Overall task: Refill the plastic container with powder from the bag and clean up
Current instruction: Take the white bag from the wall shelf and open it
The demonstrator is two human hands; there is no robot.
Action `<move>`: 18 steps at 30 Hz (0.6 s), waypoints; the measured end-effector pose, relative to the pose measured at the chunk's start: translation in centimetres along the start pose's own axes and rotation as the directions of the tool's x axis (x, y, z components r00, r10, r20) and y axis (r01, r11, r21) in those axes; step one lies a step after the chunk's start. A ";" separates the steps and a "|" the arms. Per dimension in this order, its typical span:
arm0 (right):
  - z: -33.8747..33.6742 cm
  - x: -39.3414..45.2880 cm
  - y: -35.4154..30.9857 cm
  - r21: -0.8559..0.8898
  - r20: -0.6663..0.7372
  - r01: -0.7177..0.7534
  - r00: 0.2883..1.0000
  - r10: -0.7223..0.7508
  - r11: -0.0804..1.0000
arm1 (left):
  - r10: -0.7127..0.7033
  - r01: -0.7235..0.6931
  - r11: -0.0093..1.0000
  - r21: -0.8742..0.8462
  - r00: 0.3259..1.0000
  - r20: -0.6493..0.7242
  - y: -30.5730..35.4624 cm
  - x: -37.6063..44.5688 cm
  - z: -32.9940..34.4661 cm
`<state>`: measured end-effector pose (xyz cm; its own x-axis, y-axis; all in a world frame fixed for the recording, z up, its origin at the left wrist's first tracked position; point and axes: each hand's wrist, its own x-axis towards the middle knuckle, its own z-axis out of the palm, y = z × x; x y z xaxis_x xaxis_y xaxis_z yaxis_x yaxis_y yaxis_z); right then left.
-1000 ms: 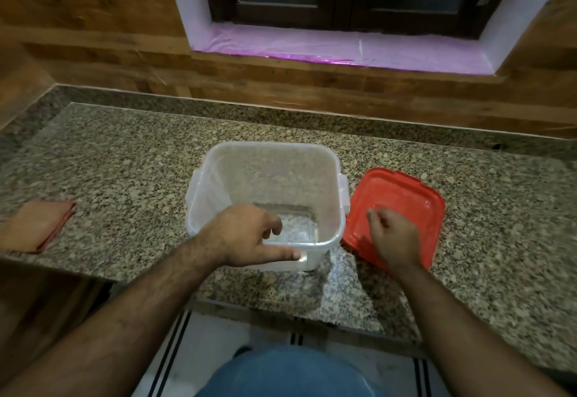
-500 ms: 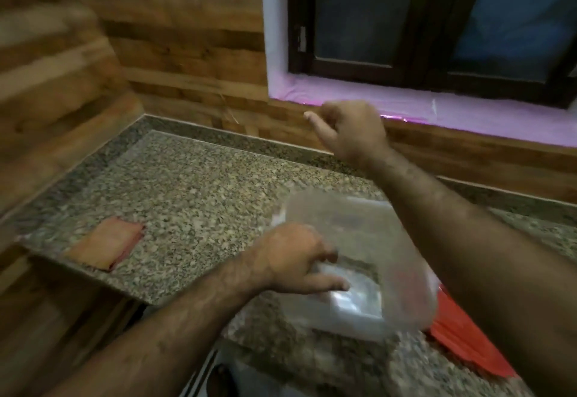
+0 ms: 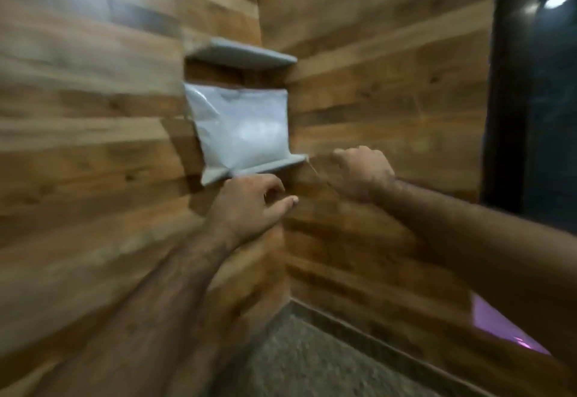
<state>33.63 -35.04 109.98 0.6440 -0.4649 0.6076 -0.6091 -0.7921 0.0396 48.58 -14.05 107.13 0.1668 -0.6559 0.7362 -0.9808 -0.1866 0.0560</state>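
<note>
Where wood-panelled walls [image 3: 374, 84] meet, bag [image 3: 240, 128] on corner shelf [image 3: 268, 167].

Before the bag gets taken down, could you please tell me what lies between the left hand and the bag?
In the head view, only the front edge of the grey shelf separates the left hand from the bag.

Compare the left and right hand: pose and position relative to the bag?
The left hand is just under the lower shelf, below the bag; the right hand is to the bag's right, level with that shelf. The left hand's thumb sticks out with its fingers loosely curled; the right hand's fingers curl tighter. Both are raised toward the bag, holding nothing and not touching it.
</note>
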 end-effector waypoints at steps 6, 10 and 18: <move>-1.0 16.0 -6.7 -0.029 -0.154 0.088 0.984 -0.091 0.996 | -0.234 0.228 0.972 -0.051 0.941 -0.246 -10.4 8.6 -5.3; -1.0 24.1 -9.3 -0.073 -0.159 0.137 0.976 -0.147 0.988 | -0.389 0.372 0.921 -0.111 0.875 -0.290 -15.6 12.2 -6.0; 0.7 31.6 -13.3 0.045 0.046 0.059 0.997 -0.061 0.997 | -0.599 0.445 0.743 -0.499 0.776 -0.199 -21.1 18.0 -3.8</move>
<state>62.40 -39.51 128.12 0.7007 -0.4330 0.5670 -0.5482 -0.8354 0.0396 71.86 -19.17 121.72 0.6966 -0.2518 0.6718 -0.7049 -0.0656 0.7063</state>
